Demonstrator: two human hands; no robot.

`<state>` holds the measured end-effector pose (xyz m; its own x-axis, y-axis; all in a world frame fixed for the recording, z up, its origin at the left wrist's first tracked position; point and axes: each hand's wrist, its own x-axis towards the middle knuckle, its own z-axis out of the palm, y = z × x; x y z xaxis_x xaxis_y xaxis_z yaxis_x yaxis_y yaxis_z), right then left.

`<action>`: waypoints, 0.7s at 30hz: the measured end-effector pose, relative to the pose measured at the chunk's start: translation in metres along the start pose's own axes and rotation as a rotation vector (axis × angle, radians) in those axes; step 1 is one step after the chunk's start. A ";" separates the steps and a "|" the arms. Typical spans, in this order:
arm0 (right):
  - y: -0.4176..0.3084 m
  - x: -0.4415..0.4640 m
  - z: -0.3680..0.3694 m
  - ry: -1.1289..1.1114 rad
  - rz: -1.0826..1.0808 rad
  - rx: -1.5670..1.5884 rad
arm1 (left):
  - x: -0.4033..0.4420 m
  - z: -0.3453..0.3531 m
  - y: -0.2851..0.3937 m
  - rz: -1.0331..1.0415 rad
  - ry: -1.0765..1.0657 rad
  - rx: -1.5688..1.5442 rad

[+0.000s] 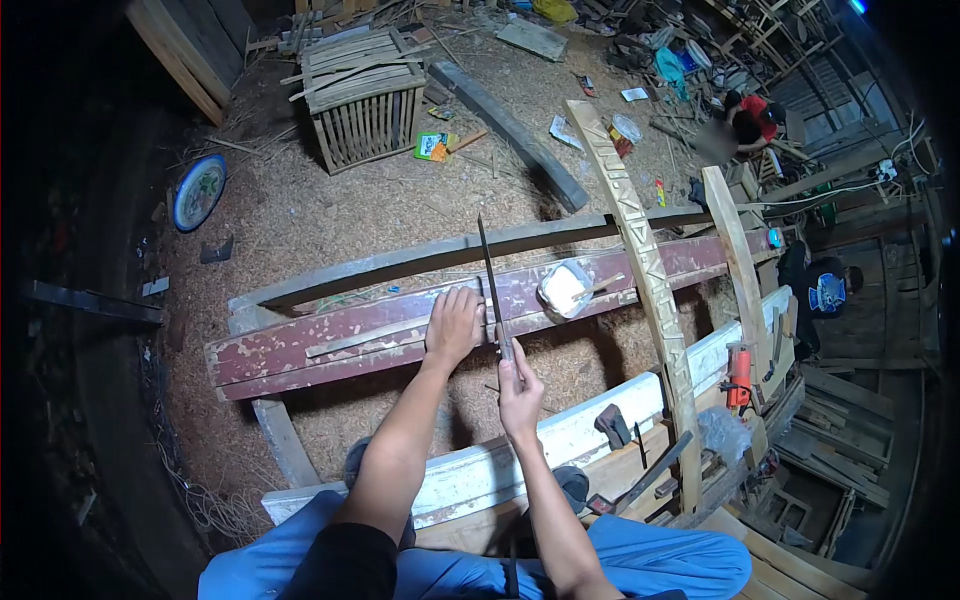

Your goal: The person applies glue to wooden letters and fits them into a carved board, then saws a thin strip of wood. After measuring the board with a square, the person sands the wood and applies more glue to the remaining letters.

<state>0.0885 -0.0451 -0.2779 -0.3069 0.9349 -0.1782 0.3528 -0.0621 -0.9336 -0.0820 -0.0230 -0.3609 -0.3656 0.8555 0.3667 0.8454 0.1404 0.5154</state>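
Note:
My left hand (456, 326) presses down with bent fingers on a thin wooden strip (365, 338), which lies along a worn dark-red bench plank (275, 357). My right hand (519, 392) is closed around the handle of a long, narrow, dark-bladed tool (489, 262). Its blade points away from me, across the plank just right of my left hand. Seen almost edge-on, it could be a saw or a knife; I cannot tell which. To the right of the blade, a white tub (564, 290) with pale contents stands on the plank, a stick resting across it.
A carved beam (640, 240) and a plain curved beam (735, 245) cross the bench at right. Nearer me are a white beam (470, 480), an axe-like head (612, 425) and a red power tool (739, 375). A slatted crate (365, 105) stands ahead. Another person (765, 115) crouches far right.

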 end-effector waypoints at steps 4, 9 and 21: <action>0.001 0.024 0.002 -0.031 -0.022 0.052 | -0.001 0.002 0.001 -0.028 -0.092 0.068; 0.012 0.031 -0.002 -0.061 -0.044 0.039 | -0.002 0.003 0.000 -0.031 -0.121 0.097; 0.021 0.008 0.007 -0.069 0.018 -0.013 | -0.004 0.007 -0.001 -0.085 -0.254 0.151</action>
<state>0.0868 -0.0411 -0.3014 -0.3608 0.9072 -0.2163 0.3702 -0.0736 -0.9260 -0.0789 -0.0234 -0.3684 -0.3441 0.9322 0.1118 0.8712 0.2726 0.4082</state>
